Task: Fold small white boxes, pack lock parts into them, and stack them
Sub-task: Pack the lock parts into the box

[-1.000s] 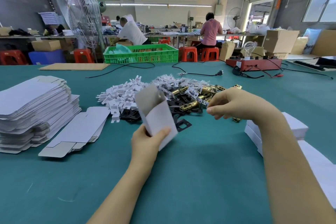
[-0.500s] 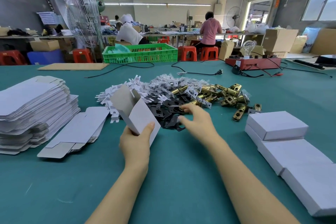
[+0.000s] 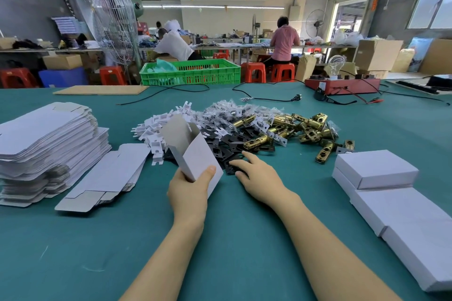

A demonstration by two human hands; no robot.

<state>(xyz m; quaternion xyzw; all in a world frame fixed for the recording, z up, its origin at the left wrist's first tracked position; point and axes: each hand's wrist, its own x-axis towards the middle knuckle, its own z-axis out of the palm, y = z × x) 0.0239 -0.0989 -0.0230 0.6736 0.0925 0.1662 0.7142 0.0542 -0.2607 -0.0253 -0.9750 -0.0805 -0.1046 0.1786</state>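
The left hand (image 3: 188,190) grips a small white box (image 3: 193,154) by its lower end, thumb across the front; the box tilts toward eleven o'clock with its top flap open. At three o'clock from it, the right hand (image 3: 259,173) lies on the green table (image 3: 220,239), fingers spread and touching the black plates (image 3: 230,151) at the near edge of the parts pile. Brass latches (image 3: 310,129) lie at one o'clock, well apart from the hand. Closed boxes (image 3: 376,168) are stacked at three o'clock, flat blanks (image 3: 49,139) at nine.
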